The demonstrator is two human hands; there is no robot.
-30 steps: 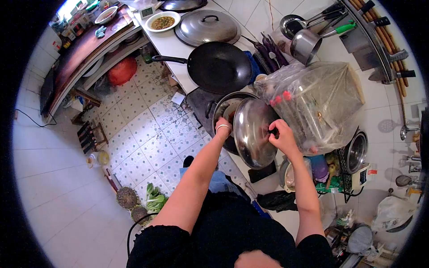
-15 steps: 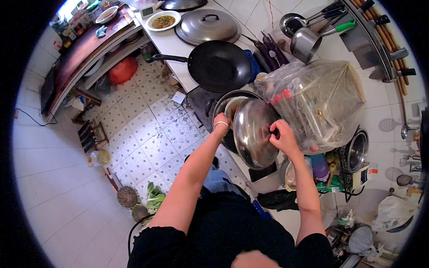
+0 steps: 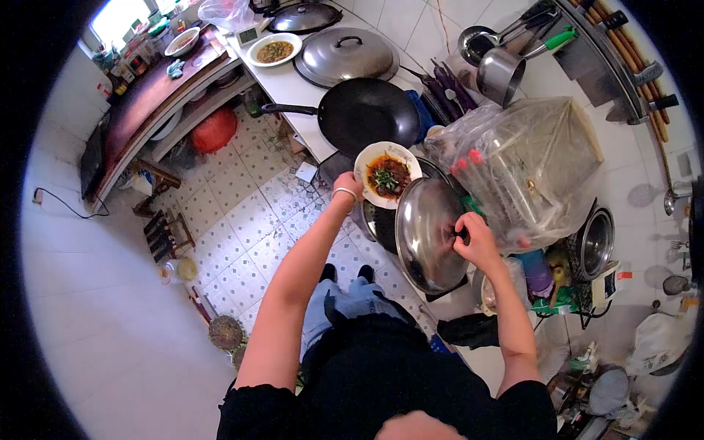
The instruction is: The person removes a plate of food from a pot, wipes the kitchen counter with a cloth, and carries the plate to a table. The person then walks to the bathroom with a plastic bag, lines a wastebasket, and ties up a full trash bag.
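Note:
My left hand (image 3: pixel 347 188) grips the left rim of a white dish (image 3: pixel 364 158), which holds dark saucy food topped with chopped greens. The dish is raised above a dark pot (image 3: pixel 379 224), whose inside is partly hidden. My right hand (image 3: pixel 477 238) is closed on the black knob of a shiny metal lid (image 3: pixel 425 253). The lid leans at a tilt just right of the dish and covers part of the pot. Beyond the dish, a black wok (image 3: pixel 367 114) sits with its handle pointing left.
A large domed lid (image 3: pixel 345 55) and a plate of soup (image 3: pixel 275 51) stand at the back of the counter. Right of the pot is a plastic-covered rack (image 3: pixel 524 176). Eggplants (image 3: pixel 451 88) lie near a saucepan (image 3: pixel 501 77). Knives hang along the wall at upper right.
My left hand has lifted the dish up out of the pot, so its food now shows. My right hand still holds the lid, which has shifted slightly right. The view has moved a little.

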